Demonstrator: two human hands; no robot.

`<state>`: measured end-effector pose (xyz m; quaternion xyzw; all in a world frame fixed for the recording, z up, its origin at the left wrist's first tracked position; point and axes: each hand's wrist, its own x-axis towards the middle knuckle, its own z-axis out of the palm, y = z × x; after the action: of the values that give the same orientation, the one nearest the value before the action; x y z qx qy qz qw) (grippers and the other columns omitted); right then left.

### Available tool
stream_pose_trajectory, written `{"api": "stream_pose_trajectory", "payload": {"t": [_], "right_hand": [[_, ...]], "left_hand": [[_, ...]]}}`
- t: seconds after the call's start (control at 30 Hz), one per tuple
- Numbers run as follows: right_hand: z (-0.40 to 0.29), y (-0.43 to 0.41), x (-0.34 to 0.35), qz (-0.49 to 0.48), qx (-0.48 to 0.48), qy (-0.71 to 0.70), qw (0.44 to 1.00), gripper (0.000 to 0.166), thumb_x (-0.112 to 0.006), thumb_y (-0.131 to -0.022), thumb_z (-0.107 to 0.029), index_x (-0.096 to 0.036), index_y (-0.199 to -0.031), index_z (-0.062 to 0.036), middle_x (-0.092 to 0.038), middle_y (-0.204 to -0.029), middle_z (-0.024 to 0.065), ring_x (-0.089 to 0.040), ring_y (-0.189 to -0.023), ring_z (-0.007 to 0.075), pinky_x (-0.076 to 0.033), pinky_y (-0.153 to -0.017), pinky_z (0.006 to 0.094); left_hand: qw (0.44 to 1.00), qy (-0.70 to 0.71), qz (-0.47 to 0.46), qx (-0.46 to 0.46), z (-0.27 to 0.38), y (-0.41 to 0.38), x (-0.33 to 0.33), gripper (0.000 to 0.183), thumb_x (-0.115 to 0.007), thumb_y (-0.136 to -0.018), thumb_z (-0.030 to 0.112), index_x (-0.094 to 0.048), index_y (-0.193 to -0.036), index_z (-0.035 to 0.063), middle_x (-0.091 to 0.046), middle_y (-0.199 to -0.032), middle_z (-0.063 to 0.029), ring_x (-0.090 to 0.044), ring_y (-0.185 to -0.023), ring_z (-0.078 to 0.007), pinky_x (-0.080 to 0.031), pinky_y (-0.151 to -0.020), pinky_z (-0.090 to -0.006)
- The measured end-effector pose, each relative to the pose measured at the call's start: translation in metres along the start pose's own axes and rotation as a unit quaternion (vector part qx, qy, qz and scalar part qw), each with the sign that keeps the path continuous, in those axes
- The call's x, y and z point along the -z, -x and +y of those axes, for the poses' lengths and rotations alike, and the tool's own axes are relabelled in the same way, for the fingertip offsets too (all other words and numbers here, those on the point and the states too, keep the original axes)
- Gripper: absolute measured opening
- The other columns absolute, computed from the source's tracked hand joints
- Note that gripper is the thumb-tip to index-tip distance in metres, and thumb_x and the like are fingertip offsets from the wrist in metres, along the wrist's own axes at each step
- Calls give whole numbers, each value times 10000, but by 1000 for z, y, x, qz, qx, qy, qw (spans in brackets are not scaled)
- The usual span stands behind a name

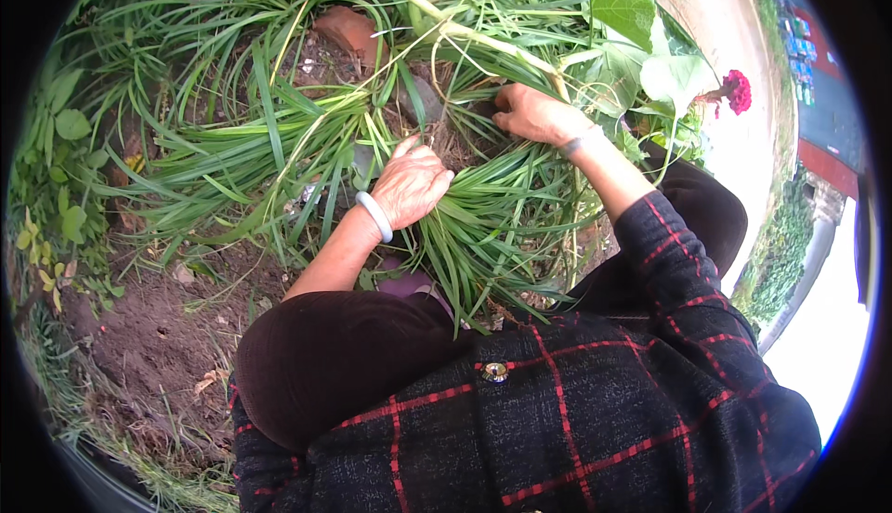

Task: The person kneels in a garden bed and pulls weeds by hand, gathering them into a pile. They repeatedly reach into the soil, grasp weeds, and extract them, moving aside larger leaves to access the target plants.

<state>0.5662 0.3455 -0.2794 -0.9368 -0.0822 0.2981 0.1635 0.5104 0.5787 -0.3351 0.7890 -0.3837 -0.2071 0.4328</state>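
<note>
My left hand (412, 182), with a pale bangle at the wrist, rests at the base of a tuft of long strap-like green leaves (481, 224). Its fingertips point down to the soil, and whether they grip any leaves is hidden. Farther right, my right hand (540, 114) reaches in among the leaves with its fingers curled. A band circles that wrist, and what the fingertips touch is unclear. Between the hands lie bare soil with dry roots (456, 143) and a grey stone (420, 100). Another leafy clump (230, 154) spreads out to the left.
A reddish brick piece (348, 32) lies beyond the hands. A thick pale vine stem (481, 35) crosses above them towards broad leaves (617, 1). A magenta flower (736, 91) stands right, beside a pale path (725, 32). Brown soil (153, 332) lies lower left.
</note>
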Motion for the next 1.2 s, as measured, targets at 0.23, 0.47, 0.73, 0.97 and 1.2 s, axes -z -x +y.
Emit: {"api": "stream_pose_trajectory", "payload": {"t": [0.23,0.47,0.73,0.97,1.2], "right_hand": [[-10,-13,-44,-32,218,-80,972,130,-551,-676,-46,-566,-794,6,-563,-844,171,-544,-793,317,-454,-691,382],[13,-4,-80,-142,218,209,943,136,-515,-712,-122,-598,-750,-21,-590,-784,138,-559,-750,317,-448,-698,381],[-24,15,-10,-243,139,377,883,188,-509,-718,-194,-664,-695,-89,-620,-664,115,-604,-608,284,-477,-558,385],[0,23,-68,-83,140,13,987,288,-462,-724,-140,-548,-971,-19,-596,-865,193,-593,-781,300,-461,-694,393],[-43,42,-69,-312,-46,135,939,406,-395,-796,-188,-452,-1135,27,-567,-984,254,-587,-899,329,-463,-764,382]], "left_hand": [[999,-30,-25,-16,6,-4,-3,220,-423,-802,188,-525,-668,46,-501,-684,-79,-501,-814,-240,-265,-948,-442],[999,-22,-23,-30,4,-4,-4,228,-433,-808,183,-531,-666,35,-514,-702,-89,-503,-813,-246,-291,-926,-434],[995,-89,50,-11,-4,-21,-10,308,-425,-795,231,-587,-912,-3,-482,-1096,-155,-439,-1040,-266,-322,-925,-389],[954,-90,-282,54,14,-38,13,315,-357,-781,221,-590,-865,28,-571,-954,-129,-501,-956,-231,-308,-831,-364],[975,-92,-200,28,6,-16,0,318,-356,-778,205,-610,-813,16,-595,-887,-113,-517,-930,-226,-307,-839,-355]]}}
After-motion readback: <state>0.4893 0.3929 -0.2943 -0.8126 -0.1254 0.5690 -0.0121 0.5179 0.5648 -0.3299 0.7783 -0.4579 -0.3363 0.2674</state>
